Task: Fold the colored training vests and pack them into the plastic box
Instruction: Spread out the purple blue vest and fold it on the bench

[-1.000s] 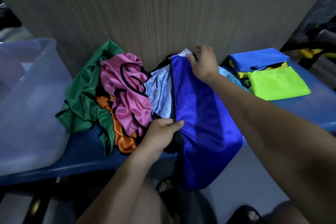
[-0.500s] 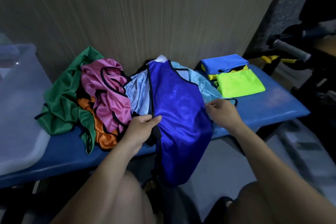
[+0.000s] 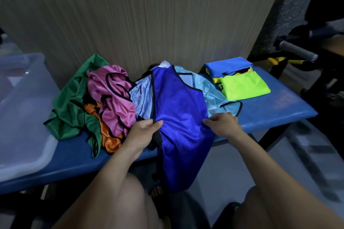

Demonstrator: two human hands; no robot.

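- Two hands work at the lower middle of the frame: our left hand (image 3: 143, 134) pinches the black-trimmed left edge of the royal blue vest (image 3: 178, 117) between thumb and fingers, and our right hand (image 3: 224, 124) grips its right edge, fingers curled onto the cloth.
- That vest lies lengthwise over the front edge of the blue bench (image 3: 279, 111), its lower half hanging off toward our knees and its neck end reaching up to the wood-grain wall (image 3: 149, 15).
- Under it a light blue vest (image 3: 212, 96) spreads out to the right, with more pale cloth showing on its left.
- Left of centre, a pink vest (image 3: 115, 98), an orange vest (image 3: 109, 135) and a green vest (image 3: 70, 106) sit tangled and unfolded in one heap.
- At the far left the clear plastic box (image 3: 24, 117) rests on the bench; we cannot tell what it holds.
- Upper right, a folded neon yellow-green vest (image 3: 243, 84) lies just in front of a folded blue vest (image 3: 228, 66), with a yellow one between them.
- We judge the step in hand to be squaring up the royal blue vest before its first fold.
- Next, we think, the hanging half must be lifted onto the bench and one edge carried across to meet the other, kept taut, since the slick cloth may slide off.
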